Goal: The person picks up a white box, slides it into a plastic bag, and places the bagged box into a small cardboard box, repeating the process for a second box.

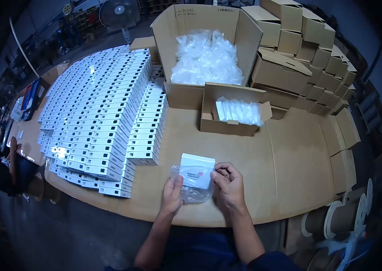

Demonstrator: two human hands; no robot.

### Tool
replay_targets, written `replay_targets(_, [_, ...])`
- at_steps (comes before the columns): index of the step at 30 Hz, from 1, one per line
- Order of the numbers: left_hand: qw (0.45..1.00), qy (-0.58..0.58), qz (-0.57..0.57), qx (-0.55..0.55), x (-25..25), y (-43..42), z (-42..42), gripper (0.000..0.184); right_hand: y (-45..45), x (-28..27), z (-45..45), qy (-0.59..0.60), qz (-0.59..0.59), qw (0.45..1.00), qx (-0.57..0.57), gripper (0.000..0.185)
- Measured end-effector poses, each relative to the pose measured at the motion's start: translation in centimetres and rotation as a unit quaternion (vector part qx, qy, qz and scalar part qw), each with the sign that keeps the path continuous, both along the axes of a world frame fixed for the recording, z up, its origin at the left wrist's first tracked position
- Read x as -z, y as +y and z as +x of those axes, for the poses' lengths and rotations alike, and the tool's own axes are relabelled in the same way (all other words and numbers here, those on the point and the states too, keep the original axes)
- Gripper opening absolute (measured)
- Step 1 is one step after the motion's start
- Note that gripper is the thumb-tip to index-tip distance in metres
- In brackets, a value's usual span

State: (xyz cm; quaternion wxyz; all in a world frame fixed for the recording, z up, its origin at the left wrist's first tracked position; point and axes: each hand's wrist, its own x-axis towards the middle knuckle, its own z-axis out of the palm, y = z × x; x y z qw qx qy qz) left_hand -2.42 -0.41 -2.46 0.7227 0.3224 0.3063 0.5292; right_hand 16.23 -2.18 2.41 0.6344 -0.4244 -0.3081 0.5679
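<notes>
Head view: white packet [196, 171] between fingers [178, 181], perhaps bagged

Dark blue sleeves [273, 262], dark blue top [202, 253], bare forearms [155, 241]

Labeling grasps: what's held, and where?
A flat white item in a clear plastic bag: left hand at the left edge, right hand at the right edge.
</notes>
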Motion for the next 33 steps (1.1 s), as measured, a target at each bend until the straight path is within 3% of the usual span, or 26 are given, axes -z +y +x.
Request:
replay_targets(6, [0.994,0.101,0.04,0.024,2.5,0.1,-0.7,0.047,0.0,0.4,0.1,0.015,0.005,0.999,0.029,0.012])
replay_targets(9, [0.984,0.151,0.084,0.039,1.0,0.3,-0.9,0.054,-0.2,0.2,0.2,-0.03,0.035,0.999,0.025,0.011])
replay_targets(12, [0.982,0.13,0.134,-0.009,-2.4,0.2,0.2,0.055,-0.1,-0.3,0.3,-0.057,0.125,0.991,0.004,0.009])
replay_targets(15, [0.981,0.072,0.177,-0.032,-2.6,0.1,0.4,0.053,0.0,0.2,0.3,-0.023,0.171,0.984,-0.03,0.007])
replay_targets(20, [0.972,0.13,0.195,-0.018,-1.0,0.4,-0.8,0.049,-0.5,-0.2,1.1,-0.044,0.129,0.989,-0.048,0.006])
replay_targets(31, [0.951,0.189,0.244,-0.023,-4.1,-0.5,-1.1,0.038,-1.2,-2.5,2.3,-0.099,0.124,0.979,-0.125,0.006])
replay_targets(33, [0.97,0.124,0.201,-0.052,-3.8,-1.1,-0.2,0.035,-1.6,-2.0,1.8,-0.078,0.131,0.983,-0.099,0.006])
